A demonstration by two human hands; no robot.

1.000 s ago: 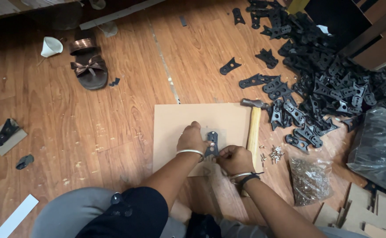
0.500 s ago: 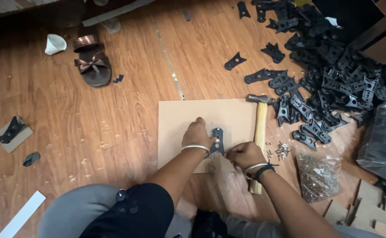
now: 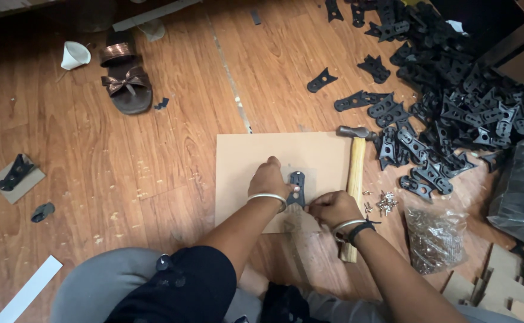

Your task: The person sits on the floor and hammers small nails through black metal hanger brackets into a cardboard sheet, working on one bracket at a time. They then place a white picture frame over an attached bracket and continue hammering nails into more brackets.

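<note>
A small flat black metal bracket [image 3: 297, 187] with round holes lay lengthwise on a tan square cardboard sheet [image 3: 244, 161] on the wooden floor, its narrow end pointing away from the person, its lower end partly covered by fingers on both sides
</note>
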